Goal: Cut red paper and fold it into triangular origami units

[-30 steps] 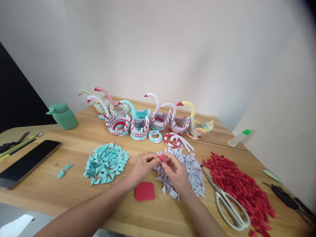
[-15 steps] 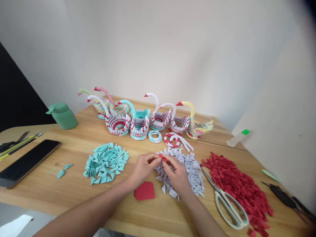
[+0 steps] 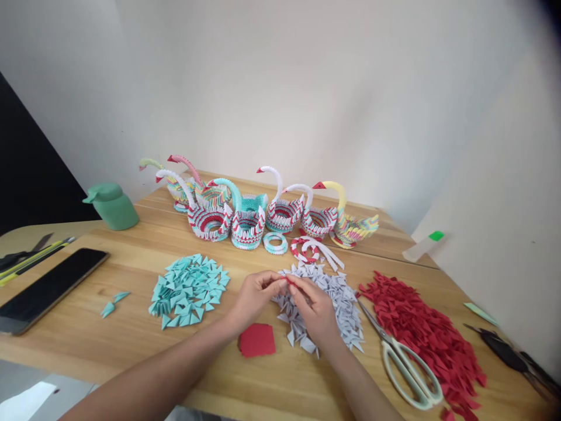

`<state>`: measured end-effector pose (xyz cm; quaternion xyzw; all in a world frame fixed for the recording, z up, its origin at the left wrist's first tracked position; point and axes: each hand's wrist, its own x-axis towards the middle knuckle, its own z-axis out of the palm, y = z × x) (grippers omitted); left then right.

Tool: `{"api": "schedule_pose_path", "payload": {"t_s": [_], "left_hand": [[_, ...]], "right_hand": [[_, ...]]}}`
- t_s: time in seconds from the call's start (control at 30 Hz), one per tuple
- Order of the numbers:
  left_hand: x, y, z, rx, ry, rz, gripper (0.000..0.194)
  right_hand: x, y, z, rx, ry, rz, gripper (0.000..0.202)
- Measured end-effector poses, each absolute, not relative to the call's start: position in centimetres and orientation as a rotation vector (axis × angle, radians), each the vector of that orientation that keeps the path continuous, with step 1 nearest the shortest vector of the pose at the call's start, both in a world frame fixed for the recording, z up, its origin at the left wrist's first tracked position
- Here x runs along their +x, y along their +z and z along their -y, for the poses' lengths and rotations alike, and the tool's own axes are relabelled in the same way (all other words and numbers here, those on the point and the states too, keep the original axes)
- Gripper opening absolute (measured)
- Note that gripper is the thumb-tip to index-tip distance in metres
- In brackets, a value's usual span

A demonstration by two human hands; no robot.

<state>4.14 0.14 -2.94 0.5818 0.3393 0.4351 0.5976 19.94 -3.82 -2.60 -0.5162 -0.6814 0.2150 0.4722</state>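
Between my fingertips is a small piece of red paper [image 3: 288,281], mostly covered by the fingers. My left hand [image 3: 258,298] pinches it from the left, and my right hand [image 3: 314,307] pinches it from the right. Both hands are closed on it, above the near left part of a pile of pale grey-white folded paper triangles [image 3: 344,307]. A short stack of red paper sheets [image 3: 257,340] lies on the wooden table [image 3: 258,386] below my left hand. To the right spreads a large pile of red folded triangles [image 3: 421,327].
Scissors [image 3: 407,368] lie beside the red pile. A turquoise triangle pile [image 3: 188,289], a phone [image 3: 48,286] and a green jug [image 3: 113,206] are on the left. Several paper swans [image 3: 248,225] stand at the back, with a paper ring [image 3: 275,243] in front.
The red paper between my fingers now shows as a thinner strip, its raised part turned down. My hands have barely shifted; everything on the table stays put.
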Motion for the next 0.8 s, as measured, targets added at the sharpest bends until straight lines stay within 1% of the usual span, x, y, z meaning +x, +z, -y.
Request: {"api": "schedule_pose_path", "payload": {"t_s": [0.23,0.43,0.53,0.63,0.8], "left_hand": [[4.17,-2.48,-0.26,1.300,1.052,-0.794,0.025],[4.03,-2.66,-0.21,1.367,1.033,-0.799,0.025],[4.00,-2.70,-0.06,1.425,1.033,-0.805,0.023],[3.98,-2.55,0.19,1.558,1.056,-0.853,0.019],[3.94,-1.97,0.59,1.923,1.109,-0.993,0.019]], "right_hand": [[19.63,-2.21,4.15,-1.248,0.466,1.738,0.027],[19.93,-2.34,4.20,-1.299,0.658,1.561,0.033],[20.11,-2.40,4.10,-1.326,0.692,1.546,0.034],[20.21,-2.39,4.00,-1.358,0.671,1.568,0.034],[20.22,-2.25,3.98,-1.336,0.680,1.638,0.035]]}}
